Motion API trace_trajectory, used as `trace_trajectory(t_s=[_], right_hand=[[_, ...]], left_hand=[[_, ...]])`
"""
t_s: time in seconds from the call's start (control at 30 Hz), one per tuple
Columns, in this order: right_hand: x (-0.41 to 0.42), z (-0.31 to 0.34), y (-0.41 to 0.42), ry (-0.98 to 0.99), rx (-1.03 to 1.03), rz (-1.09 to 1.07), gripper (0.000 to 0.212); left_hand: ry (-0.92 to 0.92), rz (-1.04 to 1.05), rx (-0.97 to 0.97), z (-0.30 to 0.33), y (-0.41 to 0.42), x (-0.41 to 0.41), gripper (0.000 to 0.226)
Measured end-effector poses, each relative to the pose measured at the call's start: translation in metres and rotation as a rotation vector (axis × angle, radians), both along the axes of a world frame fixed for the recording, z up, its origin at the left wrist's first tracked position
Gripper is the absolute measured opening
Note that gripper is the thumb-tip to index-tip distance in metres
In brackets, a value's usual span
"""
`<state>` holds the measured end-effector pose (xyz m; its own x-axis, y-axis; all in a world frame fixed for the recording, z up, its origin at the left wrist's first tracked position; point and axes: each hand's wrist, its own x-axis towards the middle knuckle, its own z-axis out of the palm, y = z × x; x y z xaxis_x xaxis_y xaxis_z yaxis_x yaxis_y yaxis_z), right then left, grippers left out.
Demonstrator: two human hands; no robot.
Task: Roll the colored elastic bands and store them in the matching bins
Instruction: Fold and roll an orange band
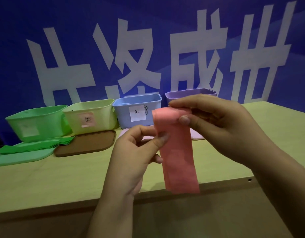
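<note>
A pink elastic band (178, 157) hangs flat in front of me above the table's front edge. My right hand (215, 124) pinches its folded top end between thumb and fingers. My left hand (139, 150) pinches the band's left edge a little lower. Four bins stand in a row at the back: a green bin (36, 124), a pale yellow bin (91, 115) with a label, a blue bin (138, 110) with a white label, and a purple bin (191, 93) partly hidden behind my right hand. Green bands (36, 146) lie stacked in front of the green bin.
A green lid (19, 158) lies under the green bands, a brown lid (86, 143) before the yellow bin, and a pale pink lid (197, 135) shows under my hands. The wooden table (62, 177) ends at a front edge. A blue wall with white characters stands behind.
</note>
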<state>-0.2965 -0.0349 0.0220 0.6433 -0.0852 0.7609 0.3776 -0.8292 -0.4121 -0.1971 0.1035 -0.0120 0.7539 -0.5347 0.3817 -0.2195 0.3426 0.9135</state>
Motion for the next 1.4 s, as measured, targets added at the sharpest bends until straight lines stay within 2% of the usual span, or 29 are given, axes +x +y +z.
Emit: trace_trajectory(t_s=[0.13, 0.27, 0.47, 0.57, 0.77, 0.87, 0.93, 1.17, 1.33, 1.4], right_hand=[[-0.003, 0.001, -0.001, 0.057, 0.007, 0.023, 0.028], [-0.006, 0.002, 0.0, 0.112, 0.035, 0.058, 0.028], [-0.007, -0.003, 0.0, 0.1, 0.047, 0.056, 0.029], [-0.006, -0.006, 0.0, 0.088, 0.037, 0.043, 0.03], [-0.004, -0.018, 0.004, -0.134, -0.125, -0.128, 0.032], [-0.003, -0.023, 0.005, -0.174, -0.165, -0.181, 0.031], [-0.001, -0.026, 0.006, -0.184, -0.178, -0.203, 0.029], [0.003, -0.037, 0.01, -0.149, -0.211, -0.2, 0.026], [0.003, -0.05, 0.011, -0.141, -0.201, -0.179, 0.026], [0.004, -0.053, 0.011, -0.137, -0.204, -0.153, 0.025]], left_hand=[[-0.062, -0.07, 0.127, -0.001, 0.004, 0.004, 0.045], [-0.112, -0.137, 0.18, -0.003, 0.004, 0.009, 0.024], [-0.092, -0.219, 0.149, -0.003, 0.005, 0.005, 0.027], [-0.107, -0.137, 0.142, -0.004, 0.002, 0.004, 0.033], [-0.132, -0.137, 0.153, -0.007, -0.002, 0.001, 0.029], [-0.041, -0.186, 0.131, -0.01, -0.002, 0.001, 0.023], [0.03, -0.223, 0.115, -0.01, -0.001, 0.0, 0.029], [0.084, -0.298, 0.118, -0.016, 0.004, 0.006, 0.016], [0.094, -0.318, 0.157, -0.021, 0.006, 0.006, 0.024], [0.093, -0.293, 0.172, -0.021, 0.006, 0.006, 0.043]])
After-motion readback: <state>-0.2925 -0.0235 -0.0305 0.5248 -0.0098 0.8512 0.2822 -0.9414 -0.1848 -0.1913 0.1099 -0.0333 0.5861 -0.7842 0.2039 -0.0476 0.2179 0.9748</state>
